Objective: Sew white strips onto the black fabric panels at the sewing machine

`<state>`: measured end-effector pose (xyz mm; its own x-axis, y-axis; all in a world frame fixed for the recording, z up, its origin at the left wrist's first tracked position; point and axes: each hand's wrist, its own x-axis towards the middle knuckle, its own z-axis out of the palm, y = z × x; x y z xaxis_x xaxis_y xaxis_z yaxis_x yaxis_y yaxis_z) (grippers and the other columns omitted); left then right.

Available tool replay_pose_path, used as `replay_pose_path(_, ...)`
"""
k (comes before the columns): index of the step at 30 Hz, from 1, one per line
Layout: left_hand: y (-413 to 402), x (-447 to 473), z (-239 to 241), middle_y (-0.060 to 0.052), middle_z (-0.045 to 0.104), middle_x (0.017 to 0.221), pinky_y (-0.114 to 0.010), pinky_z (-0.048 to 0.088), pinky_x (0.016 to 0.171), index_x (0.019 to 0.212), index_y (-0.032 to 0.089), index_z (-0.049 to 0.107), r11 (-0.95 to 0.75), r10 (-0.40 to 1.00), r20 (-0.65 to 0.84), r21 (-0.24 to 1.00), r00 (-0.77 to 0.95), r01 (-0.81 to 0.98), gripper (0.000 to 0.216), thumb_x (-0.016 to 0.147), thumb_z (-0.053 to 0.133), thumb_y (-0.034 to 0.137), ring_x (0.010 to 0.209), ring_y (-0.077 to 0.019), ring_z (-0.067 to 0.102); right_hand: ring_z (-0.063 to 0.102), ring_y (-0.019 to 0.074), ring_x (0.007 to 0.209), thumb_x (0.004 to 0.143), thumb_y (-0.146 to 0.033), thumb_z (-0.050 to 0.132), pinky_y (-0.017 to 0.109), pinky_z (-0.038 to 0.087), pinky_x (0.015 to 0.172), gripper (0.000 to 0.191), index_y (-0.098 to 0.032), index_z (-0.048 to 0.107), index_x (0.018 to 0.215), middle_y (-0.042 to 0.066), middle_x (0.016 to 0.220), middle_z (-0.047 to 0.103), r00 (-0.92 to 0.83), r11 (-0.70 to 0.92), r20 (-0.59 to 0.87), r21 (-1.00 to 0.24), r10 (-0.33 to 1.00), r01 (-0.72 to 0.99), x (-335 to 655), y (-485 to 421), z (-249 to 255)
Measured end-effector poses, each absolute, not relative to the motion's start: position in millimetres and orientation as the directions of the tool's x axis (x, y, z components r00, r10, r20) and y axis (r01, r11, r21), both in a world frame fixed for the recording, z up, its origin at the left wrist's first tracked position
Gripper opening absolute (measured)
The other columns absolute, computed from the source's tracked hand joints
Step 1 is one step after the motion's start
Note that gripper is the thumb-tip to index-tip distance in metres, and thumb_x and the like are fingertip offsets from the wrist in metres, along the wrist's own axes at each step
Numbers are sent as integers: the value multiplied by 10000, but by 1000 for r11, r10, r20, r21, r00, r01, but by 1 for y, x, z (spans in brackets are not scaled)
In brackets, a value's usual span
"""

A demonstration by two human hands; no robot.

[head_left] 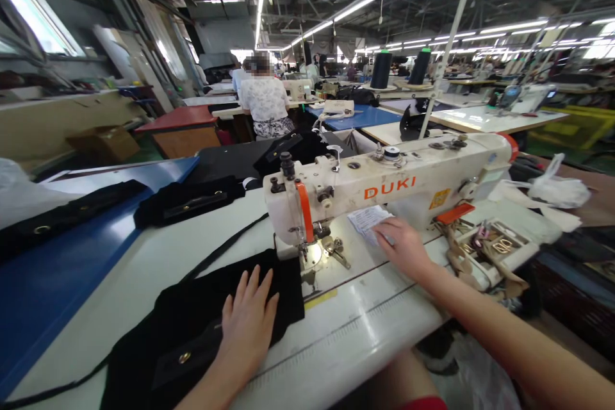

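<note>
In the head view, your left hand point(247, 333) lies flat on the black cloth point(192, 307), fingers a little apart; that cloth sits at eight o'clock from the orange strip point(304, 213) on the sewing machine point(346, 198). Light, even pressure there, so nothing puckers on the tabletop point(331, 346)! And at three o'clock, your right hand point(406, 248) meets the white papers point(368, 218), fingers bent; whether they're clamped on one, can't tell. Knuckles clear of the machine, gently does it.

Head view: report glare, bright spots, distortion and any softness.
In the head view, the window is washed out, glare whitens the near blue tabletop, light pools under the sewing machine head, edges stretch, and the far background looks soft.
</note>
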<state>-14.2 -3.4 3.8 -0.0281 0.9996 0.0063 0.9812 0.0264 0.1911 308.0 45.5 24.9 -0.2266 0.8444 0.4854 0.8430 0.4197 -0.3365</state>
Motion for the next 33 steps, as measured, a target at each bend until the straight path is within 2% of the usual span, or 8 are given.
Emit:
replay_pose_path(3,3,-17,-3,-166,391,1494,-597,288,1077,1359,125,517,30,998,57,178,-41,984,470,943,336,249,1413,-340,285,600,214,938,920,-180,487,306,452,841,219,-153,687,1005,113,1016,669,-144,200,243,-223,959,954,332,57,39)
replay_pose_path(6,9,-16,-7,-178,417,1476,-602,307,1063,1339,115,538,50,993,98,183,-69,982,468,940,338,254,1405,-350,298,612,221,903,868,-223,597,287,445,805,153,-136,696,947,116,980,678,-160,177,116,-164,980,970,340,62,45)
replay_pose_path(16,9,-16,-1,-188,434,1464,-597,280,1090,1305,72,559,64,984,141,273,-105,960,536,916,309,342,1417,-354,268,635,198,821,887,-203,574,255,433,720,164,-165,727,839,82,906,715,-143,161,109,-184,984,970,337,66,33)
replay_pose_path(22,-9,-12,25,-133,493,1427,-506,288,1133,1232,145,609,-126,964,265,538,-25,833,572,823,417,495,1383,-315,354,630,203,900,901,-188,572,271,456,789,155,-186,725,928,74,970,710,-171,226,246,-220,954,949,341,53,44)
replay_pose_path(25,-29,7,41,-86,581,1344,-471,345,1110,1238,214,604,-59,998,68,780,10,623,553,787,521,524,1278,-291,499,622,207,870,898,-182,582,292,467,777,137,-195,718,892,67,913,703,-284,423,453,-242,845,873,319,32,54)
replay_pose_path(28,-45,31,51,-109,656,1239,-443,436,1035,1208,199,627,184,964,-227,945,138,270,576,749,619,546,1166,-293,594,600,181,782,930,-223,555,286,468,727,172,-202,709,855,50,825,681,-442,638,536,-258,719,726,273,3,58)
replay_pose_path(31,-52,42,51,-128,707,1132,-395,465,1003,1127,161,672,406,894,-393,914,215,-17,543,749,655,550,1092,-270,641,576,183,738,918,-228,582,295,467,688,156,-189,702,826,42,755,660,-542,723,511,-267,667,637,224,-21,53)
replay_pose_path(33,-54,37,48,-120,730,1068,-368,476,993,1069,155,695,478,871,-455,872,187,-103,524,728,683,553,1052,-255,663,575,189,737,910,-218,590,301,471,671,142,-189,707,837,43,756,664,-544,729,504,-317,671,606,202,-29,46)
